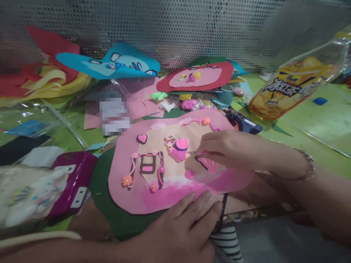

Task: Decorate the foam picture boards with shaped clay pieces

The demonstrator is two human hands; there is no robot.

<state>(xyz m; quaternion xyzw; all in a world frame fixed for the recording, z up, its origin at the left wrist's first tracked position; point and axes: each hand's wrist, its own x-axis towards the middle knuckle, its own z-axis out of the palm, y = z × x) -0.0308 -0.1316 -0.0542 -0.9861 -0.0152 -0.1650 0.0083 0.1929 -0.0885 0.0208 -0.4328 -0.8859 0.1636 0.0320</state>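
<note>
A pink paper picture (123,146) with a beige middle lies in front of me on dark green paper (104,186). Near its centre sits a pink clay snail (181,148) with a spiral shell. Clay flowers (126,181) and wavy strips frame a drawn window (148,163) on the left, below a pink heart (142,138). My left hand (183,226) rests with outstretched fingers across the picture's lower edge. Over the right part, my right hand (233,148) has its fingertips pressed together beside a pink fan shape (210,162); whatever they hold is hidden.
A tilted drink bottle (290,87) stands back right. Blue (106,62) and red (197,75) paper pictures lie behind, with clay lumps (189,104) before them. A purple case (72,182) and clear plastic bag (30,193) are at left. A perforated metal panel (175,33) backs the table.
</note>
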